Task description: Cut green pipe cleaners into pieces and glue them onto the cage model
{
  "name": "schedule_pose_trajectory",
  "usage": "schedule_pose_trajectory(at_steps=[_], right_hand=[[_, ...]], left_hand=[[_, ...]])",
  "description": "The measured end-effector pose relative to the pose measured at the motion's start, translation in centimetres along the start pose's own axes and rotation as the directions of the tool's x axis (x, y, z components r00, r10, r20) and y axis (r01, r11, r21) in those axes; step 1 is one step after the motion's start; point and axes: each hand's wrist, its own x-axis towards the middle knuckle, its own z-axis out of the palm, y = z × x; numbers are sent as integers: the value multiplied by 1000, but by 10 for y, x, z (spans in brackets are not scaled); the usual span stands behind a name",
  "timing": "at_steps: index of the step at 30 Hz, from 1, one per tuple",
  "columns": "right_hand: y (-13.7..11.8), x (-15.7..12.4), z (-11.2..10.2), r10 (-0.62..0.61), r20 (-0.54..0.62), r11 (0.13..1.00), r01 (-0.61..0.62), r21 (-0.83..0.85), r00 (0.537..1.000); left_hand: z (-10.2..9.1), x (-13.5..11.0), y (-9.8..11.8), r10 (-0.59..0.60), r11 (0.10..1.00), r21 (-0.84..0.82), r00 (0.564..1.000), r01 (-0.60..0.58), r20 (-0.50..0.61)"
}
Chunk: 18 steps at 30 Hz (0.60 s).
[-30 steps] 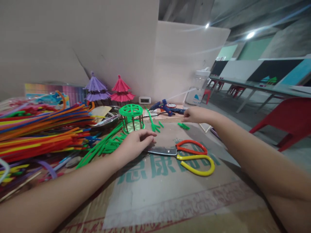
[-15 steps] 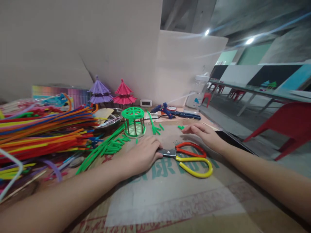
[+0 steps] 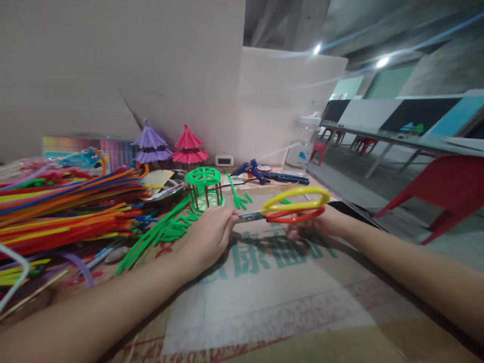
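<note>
My left hand point(image 3: 209, 234) is closed on the blades of a pair of scissors point(image 3: 291, 206) and holds them lifted off the cardboard, yellow handle over red handle. My right hand point(image 3: 317, 226) rests low on the cardboard just behind and under the handles, its fingers partly hidden and blurred. A small green pavilion model point(image 3: 204, 187) stands just beyond my left hand, with cut green pipe cleaner pieces point(image 3: 172, 228) beside it.
A big heap of coloured pipe cleaners point(image 3: 64, 206) fills the left. A purple model point(image 3: 150, 146) and a pink model point(image 3: 189, 147) stand at the back wall. A blue glue gun point(image 3: 260, 172) and a plastic bottle point(image 3: 304, 146) lie behind. A red chair point(image 3: 446, 191) is at right.
My left hand slid onto the scissor blades, gripped them and raised the scissors off the cardboard. My right hand drew back from the far green pieces to the handles.
</note>
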Motion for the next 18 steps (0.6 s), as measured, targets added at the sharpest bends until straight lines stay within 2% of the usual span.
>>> schedule_pose_trajectory(at_steps=[2,4,6,7,9,11,12,13,15,17,18], right_hand=[[-2,0,1,-2,0,997,2,81,1000],[-4,0,4,-42,-122,993,55,104,992],[-7,-2,9,-106,-221,994,95,-57,969],[-9,-4,11,-128,-195,980,94,-175,972],[-14,-9,16,-88,12,948,87,-305,996],[-18,-15,19,-23,237,982,67,-178,971],[-19,-16,21,-23,286,997,43,-63,958],[-19,-15,23,-35,269,999,27,34,963],[-17,-10,24,-60,57,994,54,94,997],[-14,2,23,-54,-166,999,52,-14,985],[-13,9,21,-46,-237,996,26,-89,970]], left_hand=[[0,1,-3,-44,998,-55,998,41,-43],[-1,1,-4,-97,989,-120,994,89,-57],[-2,1,-3,-149,977,-163,988,140,-45],[-3,2,-2,-171,971,-179,985,162,-37],[-4,3,0,-200,961,-204,979,189,-35],[-5,5,0,-216,953,-227,975,200,-45],[-5,5,0,-222,950,-238,974,203,-53],[-5,6,0,-228,947,-248,972,205,-65],[-5,7,-1,-242,941,-264,966,212,-89],[-5,7,-2,-246,940,-270,963,210,-109],[-4,7,-3,-235,944,-264,965,199,-113]])
